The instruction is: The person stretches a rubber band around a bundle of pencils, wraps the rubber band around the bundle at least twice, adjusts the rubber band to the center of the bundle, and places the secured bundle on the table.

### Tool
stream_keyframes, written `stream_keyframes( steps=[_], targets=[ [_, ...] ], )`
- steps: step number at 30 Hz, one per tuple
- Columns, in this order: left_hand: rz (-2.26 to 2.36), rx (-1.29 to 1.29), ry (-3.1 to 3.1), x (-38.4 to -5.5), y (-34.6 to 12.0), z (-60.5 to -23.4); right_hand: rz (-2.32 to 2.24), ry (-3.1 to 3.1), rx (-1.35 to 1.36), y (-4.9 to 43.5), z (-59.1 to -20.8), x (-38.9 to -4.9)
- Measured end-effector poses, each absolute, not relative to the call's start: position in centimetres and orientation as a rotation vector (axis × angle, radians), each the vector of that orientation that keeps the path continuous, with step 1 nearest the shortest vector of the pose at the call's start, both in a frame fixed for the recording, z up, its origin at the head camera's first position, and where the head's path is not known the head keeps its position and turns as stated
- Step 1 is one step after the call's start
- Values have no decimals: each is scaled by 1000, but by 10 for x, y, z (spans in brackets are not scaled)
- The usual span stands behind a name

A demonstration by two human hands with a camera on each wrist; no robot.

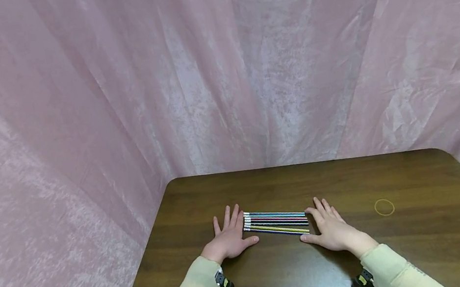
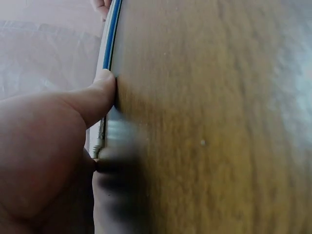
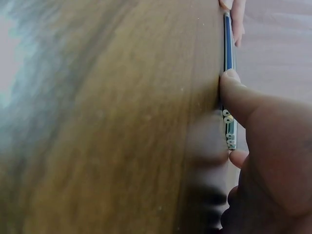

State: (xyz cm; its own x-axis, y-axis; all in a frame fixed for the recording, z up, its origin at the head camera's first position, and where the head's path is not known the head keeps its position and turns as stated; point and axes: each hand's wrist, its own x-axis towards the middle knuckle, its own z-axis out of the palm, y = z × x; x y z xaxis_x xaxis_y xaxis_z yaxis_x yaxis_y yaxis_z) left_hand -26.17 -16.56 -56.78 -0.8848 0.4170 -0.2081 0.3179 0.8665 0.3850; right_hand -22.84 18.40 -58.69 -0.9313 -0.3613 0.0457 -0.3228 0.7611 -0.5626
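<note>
Several pencils (image 1: 274, 220) lie side by side on the table, in black, yellow, blue, reddish and light-blue shades, with white-tipped ends on the left. At those left ends rests my left hand (image 1: 229, 242), fingers straight and spread, thumb along the near side. My right hand (image 1: 334, 231) lies at the opposite ends, its fingers extended and thumb by the nearest pencil. In the left wrist view, the left thumb (image 2: 100, 95) is beside a blue pencil (image 2: 112, 41). The right wrist view shows the bare pencil ends (image 3: 230, 139) between the right thumb (image 3: 236, 95) and fingers.
A thin yellow ring, like a rubber band (image 1: 375, 208), lies on the table right of my right hand. The brown wooden table (image 1: 272, 187) has rounded far corners. Pink curtains (image 1: 213, 91) hang behind it and at the sides.
</note>
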Motion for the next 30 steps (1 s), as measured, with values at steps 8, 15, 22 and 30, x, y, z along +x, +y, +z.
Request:
stream_keyframes(
  steps=[8,15,22,30],
  targets=[
    [462,562,2757,-262,-169,-562,-845,2938,-566,189,-594,-233],
    [453,565,2717,-264,-173,-575,-730,2917,-590,190,-592,-228],
    [461,586,2718,-266,-173,-578,-683,2915,-560,187,-592,-226],
    [496,631,2705,-256,-172,-562,-676,2932,-564,185,-594,-225]
  ],
)
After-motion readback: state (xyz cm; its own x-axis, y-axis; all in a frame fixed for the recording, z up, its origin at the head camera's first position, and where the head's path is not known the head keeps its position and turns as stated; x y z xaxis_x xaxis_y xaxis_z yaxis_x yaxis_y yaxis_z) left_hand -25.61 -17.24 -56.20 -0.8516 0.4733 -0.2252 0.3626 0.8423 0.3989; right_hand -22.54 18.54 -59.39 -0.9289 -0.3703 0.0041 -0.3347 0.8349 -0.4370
